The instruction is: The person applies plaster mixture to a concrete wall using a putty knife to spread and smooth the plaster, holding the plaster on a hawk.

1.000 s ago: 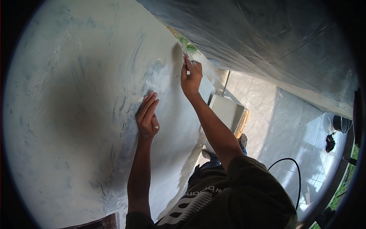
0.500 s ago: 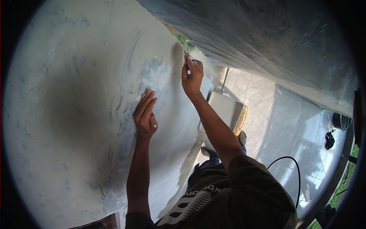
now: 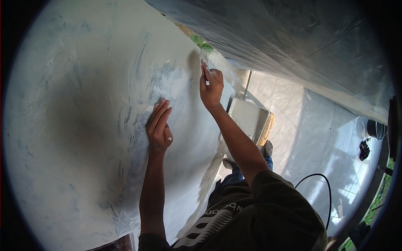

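My left hand (image 3: 158, 129) lies flat against a large pale grey-white surface (image 3: 104, 167), its fingers stretched out and pointing up. White smears mark its thumb area. Just above those fingertips is a whiter, freshly smeared patch (image 3: 167, 81). Farther up and to the right, my right hand (image 3: 212, 88) grips a putty knife (image 3: 204, 57) between thumb and fingers. The knife's thin, light blade points up, close to the right edge of the surface; the handle is mostly hidden in the hand.
A rectangular tray (image 3: 250, 119) with pale filler stands below my right forearm, by my feet. Dark plastic sheeting (image 3: 301, 37) hangs at upper right over the tiled floor (image 3: 289, 129). A black cable (image 3: 328, 188) and a dark bucket (image 3: 375, 129) are to the right.
My right hand with the putty knife has shifted slightly down in view. My left hand stays in place on the surface.
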### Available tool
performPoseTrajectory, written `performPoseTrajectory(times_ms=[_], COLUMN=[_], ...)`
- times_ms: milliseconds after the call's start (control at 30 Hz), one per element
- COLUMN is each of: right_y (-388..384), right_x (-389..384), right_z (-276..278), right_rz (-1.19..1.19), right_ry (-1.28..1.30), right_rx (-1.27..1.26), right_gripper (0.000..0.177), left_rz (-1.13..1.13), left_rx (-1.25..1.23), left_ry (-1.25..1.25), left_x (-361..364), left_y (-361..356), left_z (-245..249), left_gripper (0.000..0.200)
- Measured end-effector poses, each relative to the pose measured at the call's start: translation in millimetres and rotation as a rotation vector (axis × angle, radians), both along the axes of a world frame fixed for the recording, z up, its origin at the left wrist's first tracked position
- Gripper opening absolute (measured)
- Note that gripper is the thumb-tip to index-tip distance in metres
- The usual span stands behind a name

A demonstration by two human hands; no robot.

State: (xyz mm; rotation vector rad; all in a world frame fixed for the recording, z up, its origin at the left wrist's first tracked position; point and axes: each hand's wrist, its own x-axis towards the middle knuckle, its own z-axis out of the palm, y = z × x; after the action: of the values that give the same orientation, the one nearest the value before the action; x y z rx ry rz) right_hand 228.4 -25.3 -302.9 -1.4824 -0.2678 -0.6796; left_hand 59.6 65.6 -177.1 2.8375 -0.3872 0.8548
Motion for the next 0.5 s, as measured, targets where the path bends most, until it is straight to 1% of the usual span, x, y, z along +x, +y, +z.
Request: performPoseTrajectory(times_ms=[67, 133, 233, 300, 367, 400, 467, 500], right_y=[11.7, 26.3, 26.6, 9.5, -3.6, -4.2, -1.2, -0.2], right_x=[18.9, 18.5, -41.8, -92.2, -107.2, -97.6, -50.5, -24.1], right_z=[-2.6, -3.6, -3.0, 1.2, -3.0, -7.0, -6.6, -6.2], right_rz=[-0.035, 0.071, 0.144, 0.247, 0.270, 0.206, 0.071, -0.001], right_ry=[0.011, 0.028, 0.015, 0.017, 0.008, 0.008, 0.040, 0.041], right_rx=[-0.020, -0.111, -0.057, 0.023, 0.028, 0.053, 0.107, 0.075], right_gripper=[0.037, 0.036, 0.036, 0.039, 0.040, 0.039, 0.038, 0.038], left_rz=[0.002, 0.003, -0.014, -0.005, -0.001, 0.004, 0.002, -0.004], left_rx=[0.007, 0.010, 0.010, 0.007, 0.014, 0.023, 0.023, 0.026], left_ry=[0.010, 0.021, 0.016, 0.011, 0.022, 0.038, 0.037, 0.026], left_x=[0.5, -1.3, 0.5, 0.5, 2.9, 0.4, -1.2, 0.5], left_y=[-0.5, -1.2, -1.8, -2.5, -0.8, -0.4, 0.1, 0.1], left_z=[0.7, 2.1, 4.2, 3.7, 4.1, 3.3, 1.7, 1.5], left_gripper=[0.040, 0.041, 0.040, 0.040, 0.039, 0.039, 0.040, 0.040])
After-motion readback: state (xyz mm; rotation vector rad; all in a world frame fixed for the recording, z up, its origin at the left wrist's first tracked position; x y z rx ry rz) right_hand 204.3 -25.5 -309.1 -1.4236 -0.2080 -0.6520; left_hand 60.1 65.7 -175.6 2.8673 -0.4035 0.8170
